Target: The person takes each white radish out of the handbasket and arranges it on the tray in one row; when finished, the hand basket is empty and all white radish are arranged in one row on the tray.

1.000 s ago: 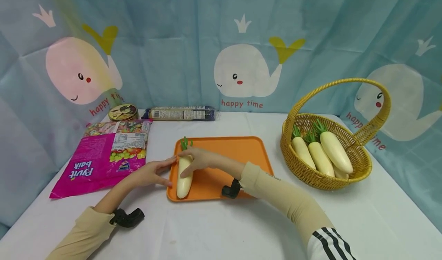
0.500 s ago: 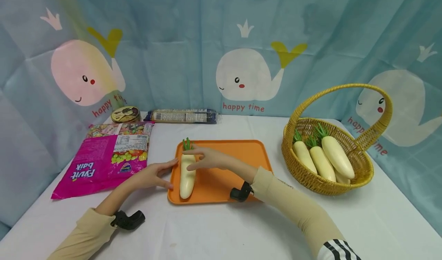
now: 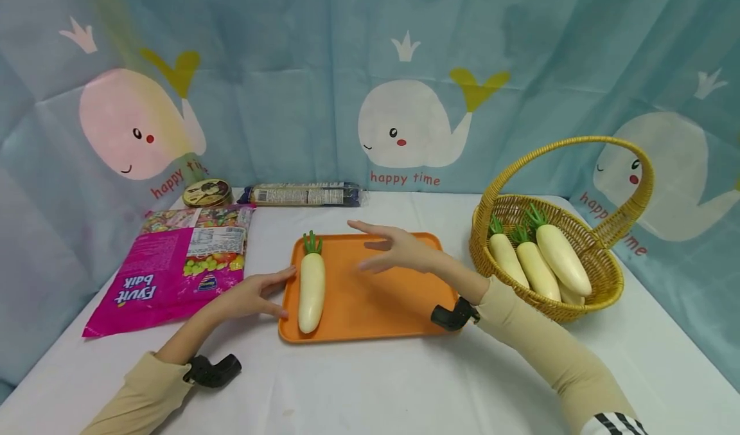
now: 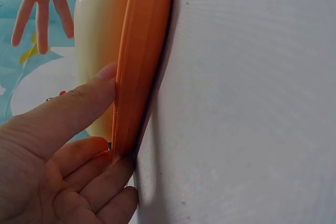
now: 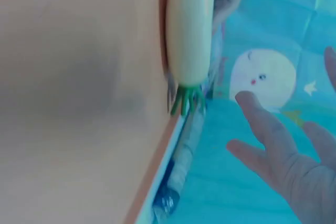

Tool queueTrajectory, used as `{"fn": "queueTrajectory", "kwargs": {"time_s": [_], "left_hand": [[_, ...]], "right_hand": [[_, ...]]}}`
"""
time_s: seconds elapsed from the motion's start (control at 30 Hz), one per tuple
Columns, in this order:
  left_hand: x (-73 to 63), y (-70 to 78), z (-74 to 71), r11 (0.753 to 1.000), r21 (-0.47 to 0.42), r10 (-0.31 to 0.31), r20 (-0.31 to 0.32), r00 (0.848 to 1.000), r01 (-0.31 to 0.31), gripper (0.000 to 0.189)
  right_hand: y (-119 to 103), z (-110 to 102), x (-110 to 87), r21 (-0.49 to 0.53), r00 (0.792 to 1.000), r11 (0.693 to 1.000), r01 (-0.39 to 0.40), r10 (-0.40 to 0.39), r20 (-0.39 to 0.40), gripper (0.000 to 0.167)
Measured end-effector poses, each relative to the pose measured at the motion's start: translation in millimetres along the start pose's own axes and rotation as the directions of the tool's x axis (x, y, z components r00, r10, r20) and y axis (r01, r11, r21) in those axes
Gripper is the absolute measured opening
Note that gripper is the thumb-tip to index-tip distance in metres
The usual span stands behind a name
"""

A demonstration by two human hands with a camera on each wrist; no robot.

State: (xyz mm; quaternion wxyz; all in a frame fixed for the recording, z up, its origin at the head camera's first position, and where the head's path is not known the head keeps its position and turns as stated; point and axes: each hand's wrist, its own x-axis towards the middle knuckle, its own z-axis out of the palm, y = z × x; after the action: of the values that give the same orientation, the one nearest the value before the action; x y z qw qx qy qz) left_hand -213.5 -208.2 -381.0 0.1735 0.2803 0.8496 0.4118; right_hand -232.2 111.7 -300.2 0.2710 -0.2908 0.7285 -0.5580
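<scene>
A white radish (image 3: 312,292) with green leaf stubs lies lengthwise along the left side of an orange tray (image 3: 378,297). My left hand (image 3: 254,295) rests at the tray's left edge, thumb and index fingertips apart along the rim. In the left wrist view its thumb (image 4: 79,103) touches the rim, with the other fingers bent loosely beside it. Over the tray's middle hovers my right hand (image 3: 399,250), fingers spread and holding nothing. The right wrist view has the radish (image 5: 190,30) to the left of those spread fingers (image 5: 262,124).
At the right stands a wicker basket (image 3: 607,281) with a tall handle, holding several white radishes (image 3: 563,259). A pink candy bag (image 3: 156,277) lies left of the tray. Behind are a round tin (image 3: 207,193) and a long packet (image 3: 303,195), before a whale-print curtain (image 3: 289,88).
My right hand has let go of the radish and moved right, off it and over the tray's middle. The radish stays on the tray, and my left hand keeps its place at the edge.
</scene>
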Motion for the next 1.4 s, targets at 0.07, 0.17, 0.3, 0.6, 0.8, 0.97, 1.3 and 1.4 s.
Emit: {"fn": "queueTrajectory", "kwargs": {"time_s": [0.07, 0.17, 0.3, 0.6, 0.8, 0.97, 1.3, 1.4], "left_hand": [[-0.3, -0.4, 0.2, 1.0, -0.001, 0.005, -0.003, 1.0, -0.005, 0.079], [-2.1, -1.2, 0.6, 1.0, 0.0, 0.005, -0.008, 1.0, -0.005, 0.078], [-4.8, -2.1, 1.0, 1.0, 0.006, 0.0, -0.016, 1.0, 0.001, 0.077], [-2.0, 1.9, 5.6, 1.0, 0.002, 0.0, -0.016, 1.0, 0.0, 0.078], [-2.9, 2.3, 4.9, 1.0, -0.008, -0.011, -0.008, 1.0, 0.011, 0.078], [-3.3, 3.1, 3.4, 1.0, 0.018, 0.005, -0.01, 1.0, -0.005, 0.078], [-1.0, 0.8, 0.4, 1.0, -0.008, 0.007, -0.002, 1.0, -0.007, 0.078], [-0.8, 0.5, 0.5, 1.0, -0.015, 0.003, 0.0, 1.0, -0.003, 0.077]], "right_hand": [[-3.1, -8.7, -10.1, -0.014, 1.0, 1.0, 0.017, -0.017, -0.013, 0.075], [-8.2, -20.5, -26.2, -0.067, 0.999, 0.997, 0.04, -0.042, -0.024, 0.074], [-12.7, -36.7, -48.1, -0.159, 0.995, 0.983, 0.09, -0.095, -0.021, 0.075], [-11.5, -74.3, -104.2, -0.364, 0.982, 0.92, 0.144, -0.179, -0.064, 0.07], [-11.8, -95.2, -138.6, -0.476, 0.985, 0.872, 0.115, -0.161, -0.057, 0.065], [-12.6, -116.4, -164.3, -0.487, 0.987, 0.871, 0.064, -0.129, -0.1, 0.063], [0.1, -152.5, -203.4, -0.506, 0.938, 0.84, -0.193, 0.006, -0.348, 0.056], [7.0, -157.9, -208.2, -0.494, 0.918, 0.834, -0.244, 0.034, -0.396, 0.059]]}}
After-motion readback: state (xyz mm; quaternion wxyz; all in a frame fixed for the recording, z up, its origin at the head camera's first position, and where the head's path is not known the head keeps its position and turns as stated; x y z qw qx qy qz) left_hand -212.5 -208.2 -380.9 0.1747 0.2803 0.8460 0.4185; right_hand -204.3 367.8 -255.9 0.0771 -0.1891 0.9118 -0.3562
